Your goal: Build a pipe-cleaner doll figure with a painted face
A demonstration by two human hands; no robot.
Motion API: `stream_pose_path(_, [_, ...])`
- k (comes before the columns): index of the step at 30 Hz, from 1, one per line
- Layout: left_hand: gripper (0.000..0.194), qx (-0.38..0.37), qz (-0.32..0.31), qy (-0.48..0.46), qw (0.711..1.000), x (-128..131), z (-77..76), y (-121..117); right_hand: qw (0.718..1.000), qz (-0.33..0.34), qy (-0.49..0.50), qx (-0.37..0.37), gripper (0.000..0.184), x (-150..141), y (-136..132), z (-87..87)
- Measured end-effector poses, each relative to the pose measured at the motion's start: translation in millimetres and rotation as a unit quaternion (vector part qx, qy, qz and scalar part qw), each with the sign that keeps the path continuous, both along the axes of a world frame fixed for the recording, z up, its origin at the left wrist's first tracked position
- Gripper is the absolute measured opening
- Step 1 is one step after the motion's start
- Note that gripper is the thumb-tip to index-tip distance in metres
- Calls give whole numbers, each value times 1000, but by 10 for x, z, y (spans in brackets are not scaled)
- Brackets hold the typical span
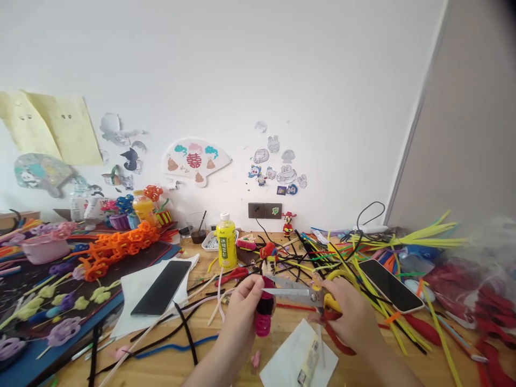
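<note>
My left hand (242,309) pinches a pipe-cleaner doll (264,324), held upright above the wooden table. The doll has a red top, a pale face and a magenta and black body. Yellow-handled scissors (296,292) are in my right hand (350,310), their handles spread and blades apart. The blades point left, with their tips at the doll's upper body, close to my left fingertips. Whether the metal touches the doll I cannot tell. Below lies a white paper (282,357) with a small tube (309,363) on it.
A yellow drink bottle (226,244) stands behind my left hand. Phones lie left (162,288) and right (391,285). Loose black pipe cleaners (185,333) and yellow ones (427,234) cover much of the table. A small red-hatted figure (287,224) stands by the wall.
</note>
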State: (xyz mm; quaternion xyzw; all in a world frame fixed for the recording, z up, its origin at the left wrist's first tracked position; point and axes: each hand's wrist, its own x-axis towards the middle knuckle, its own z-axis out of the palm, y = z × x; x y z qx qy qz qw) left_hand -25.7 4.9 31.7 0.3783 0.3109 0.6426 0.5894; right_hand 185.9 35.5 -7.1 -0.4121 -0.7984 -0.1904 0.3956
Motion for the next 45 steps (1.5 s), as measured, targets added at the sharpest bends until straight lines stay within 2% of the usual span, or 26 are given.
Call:
stream_pose_path(4, [29, -19, 8, 11, 1000, -10, -4, 1, 998, 1, -22, 65, 35, 58, 22, 5])
stream_pose_path(7, [30, -39, 36, 15, 998, -21, -33, 37, 996, 1, -26, 83, 34, 65, 33, -11])
stream_pose_path(16, [29, -29, 19, 65, 997, 44, -143, 76, 996, -20, -63, 57, 31, 5, 64, -28])
stream_pose_path(19, [21, -44, 30, 40, 998, 40, -164, 97, 996, -31, -69, 46, 31, 8, 72, -12])
stream_pose_path(23, [28, -59, 9, -21, 998, 40, -150, 100, 994, -56, -77, 56, 31, 20, 70, 23])
stream_pose_path(26, [28, -53, -10, 12, 998, 65, -141, 78, 991, -71, -89, 65, 32, 24, 55, 47])
stream_pose_path(29, [32, -43, 15, 47, 998, 87, -156, 75, 992, -78, -86, 45, 33, 14, 47, 48])
stream_pose_path(33, [41, -27, 53, 21, 998, 69, -183, 116, 995, -72, -68, 16, 33, 3, 71, 13])
stream_pose_path(38, [39, -7, 44, 8, 999, 26, -172, 139, 998, -39, -56, 17, 33, 12, 105, -34])
stream_pose_path(45, [34, 17, 62, -6, 998, 7, -148, 117, 999, -11, -40, 34, 33, 19, 124, -69])
